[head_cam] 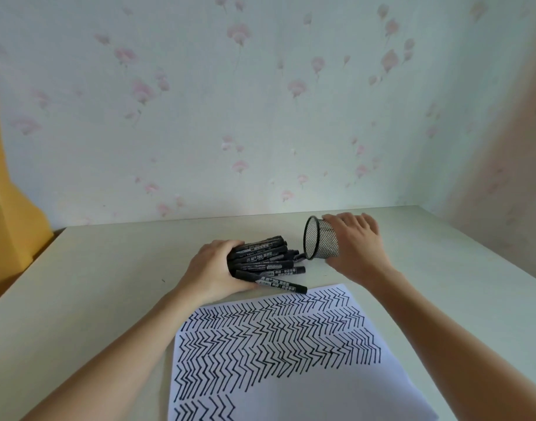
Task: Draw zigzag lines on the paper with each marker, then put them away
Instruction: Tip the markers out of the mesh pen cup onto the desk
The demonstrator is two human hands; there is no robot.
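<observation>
The left hand [213,270], in the centre of the frame, has its fingers curled round the back ends of a bundle of black markers [265,262]. It holds them together as one pack, and their other ends point to the right. The lowest marker [279,282] sticks out a bit from the others, its end just above the top edge of the paper [291,387].

The right hand [356,249], right of centre, grips a black mesh cup [321,238] tipped on its side, w/ the open mouth turned left toward the marker ends. I think the cup is tilted so the whole bundle can slide in at once, not one by one. Marker ends and cup rim are very near; touching or not, I cannot tell.

The paper in the lower part of the frame is covered w/ zigzag rows, so the drawing looks finished and the step now is putting away. Everything rests on a pale table [93,284].
</observation>
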